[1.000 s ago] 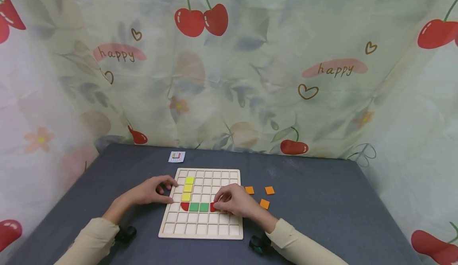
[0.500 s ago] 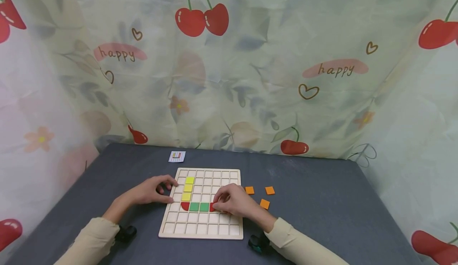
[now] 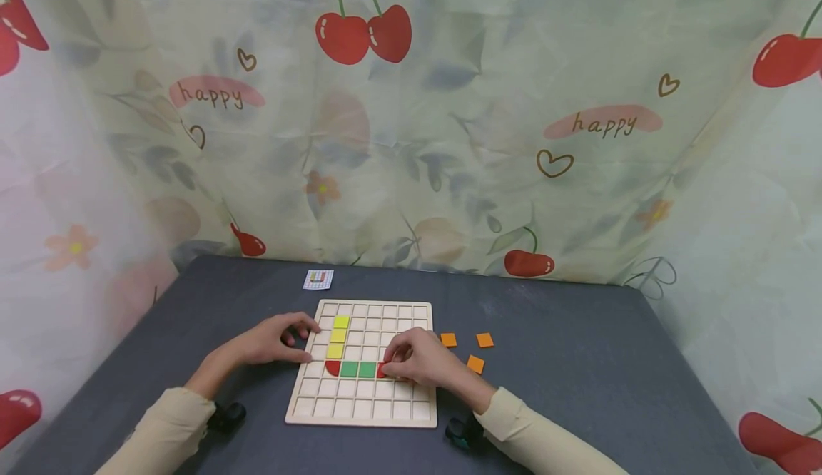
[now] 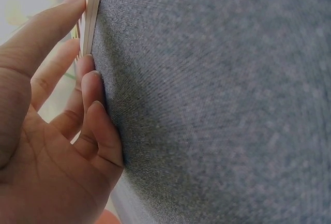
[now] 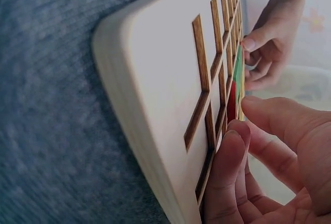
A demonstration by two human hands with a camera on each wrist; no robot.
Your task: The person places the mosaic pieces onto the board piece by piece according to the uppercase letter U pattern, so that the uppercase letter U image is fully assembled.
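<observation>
A wooden grid board (image 3: 361, 410) lies on the dark table, with yellow tiles (image 3: 337, 336) in a column and green tiles (image 3: 357, 369) in the row below. A red quarter-round tile (image 3: 332, 368) sits at the corner between them. At the right end of the green tiles, my right hand (image 3: 420, 358) holds another red tile (image 5: 231, 102) between thumb and fingers, low at the board; the fingers partly cover it. My left hand (image 3: 272, 339) rests at the board's left edge, with thumb and index fingertips touching it in the left wrist view.
Three orange tiles (image 3: 475, 364) lie loose on the table, right of the board. Behind the board is a small pattern card (image 3: 318, 279). A patterned cloth (image 3: 411, 140) hangs at the back and sides of the table (image 3: 565, 361).
Both hands stay nearly in place. The right fingertips and the red tile they hold shift only very slightly; the board and the loose orange tiles stay put.
</observation>
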